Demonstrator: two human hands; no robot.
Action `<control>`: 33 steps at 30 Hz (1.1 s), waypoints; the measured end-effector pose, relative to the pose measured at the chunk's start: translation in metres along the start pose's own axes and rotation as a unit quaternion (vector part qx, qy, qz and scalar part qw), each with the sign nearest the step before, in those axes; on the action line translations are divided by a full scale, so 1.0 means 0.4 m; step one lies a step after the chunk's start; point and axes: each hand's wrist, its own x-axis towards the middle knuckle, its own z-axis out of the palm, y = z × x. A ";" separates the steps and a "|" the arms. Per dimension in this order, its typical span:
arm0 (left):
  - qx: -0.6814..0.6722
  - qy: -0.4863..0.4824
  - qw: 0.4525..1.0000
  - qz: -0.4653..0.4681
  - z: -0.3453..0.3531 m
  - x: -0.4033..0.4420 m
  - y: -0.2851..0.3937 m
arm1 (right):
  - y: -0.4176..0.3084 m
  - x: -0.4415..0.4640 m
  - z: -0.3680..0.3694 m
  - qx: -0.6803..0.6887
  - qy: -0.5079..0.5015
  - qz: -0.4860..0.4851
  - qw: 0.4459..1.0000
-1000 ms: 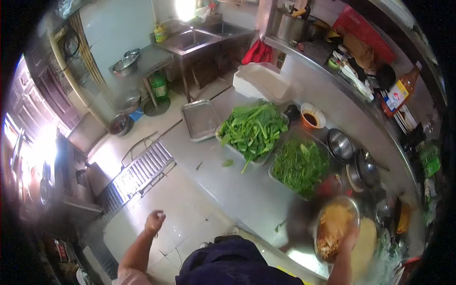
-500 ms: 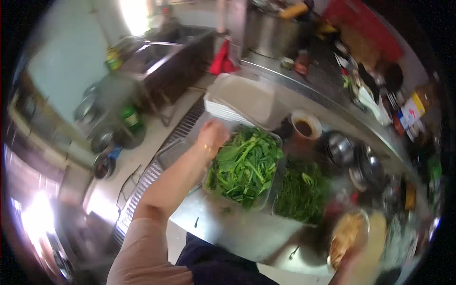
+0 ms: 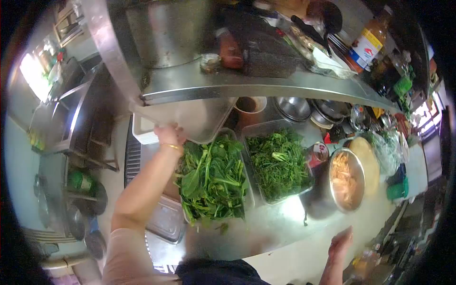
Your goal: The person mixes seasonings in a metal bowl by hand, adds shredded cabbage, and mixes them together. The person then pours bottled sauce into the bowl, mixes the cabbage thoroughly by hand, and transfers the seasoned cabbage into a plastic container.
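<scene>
My left hand point(image 3: 170, 135), with a gold bangle at the wrist, has its bent fingers on the near edge of a pale plastic lid point(image 3: 202, 116). That lid lies over a stack of white plastic trays point(image 3: 142, 137). Just right of the hand, a clear tub holds leafy green vegetables point(image 3: 213, 180). Beside it stands a second tub of finer chopped greens point(image 3: 278, 164). My right hand point(image 3: 341, 241) hangs in front of the counter edge, fingers loosely extended, nothing in it. Nearest to it is a metal bowl point(image 3: 362, 190) of pale orange shredded food point(image 3: 343, 178).
A steel shelf point(image 3: 275, 90) overhangs the counter's back, bearing a large pot point(image 3: 166, 35) and a labelled bottle point(image 3: 365, 47). Beneath are a cup of dark liquid point(image 3: 250, 103) and metal bowls point(image 3: 293, 108). A clear lidded container point(image 3: 166, 221) lies front left. A sink point(image 3: 71, 107) stands further left.
My left hand has moved from beside the leafy greens onto the pale lid. My right hand has drawn away from the bowl of shredded food. The head view has turned right.
</scene>
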 end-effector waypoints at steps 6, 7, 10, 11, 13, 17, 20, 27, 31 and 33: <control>-0.086 -0.089 0.990 -0.061 0.092 -0.083 -0.046 | 0.059 -0.042 0.103 0.030 0.076 0.044 0.996; -0.086 -0.076 0.990 -0.079 0.132 -0.124 -0.081 | 0.057 -0.054 0.118 0.033 0.035 0.032 0.998; -0.064 -0.049 0.994 -0.072 0.273 -0.257 -0.150 | 0.011 -0.036 0.148 -0.002 0.010 0.029 1.000; -0.048 -0.031 0.996 -0.073 0.317 -0.286 -0.177 | 0.002 -0.017 0.154 -0.012 0.001 0.016 1.000; -0.069 -0.025 0.995 -0.068 0.401 -0.300 -0.274 | -0.004 0.036 0.145 -0.039 0.017 -0.011 0.999; -0.089 0.001 0.993 -0.076 0.552 -0.276 -0.447 | -0.048 0.138 0.135 -0.010 0.010 0.011 1.000; -0.146 -0.014 0.982 -0.119 0.589 -0.115 -0.624 | 0.031 0.294 0.035 -0.030 -0.015 -0.029 0.999; -0.150 -0.191 0.955 -0.168 0.394 -0.231 -0.295 | -0.129 0.380 0.218 0.082 0.084 0.057 0.991; -0.038 0.117 0.992 0.036 0.147 -0.028 -0.070 | 0.013 0.567 0.057 -0.133 -0.009 -0.056 0.990; -0.080 0.245 0.964 0.066 0.010 0.081 -0.020 | 0.054 0.593 0.043 -0.170 -0.032 -0.076 0.982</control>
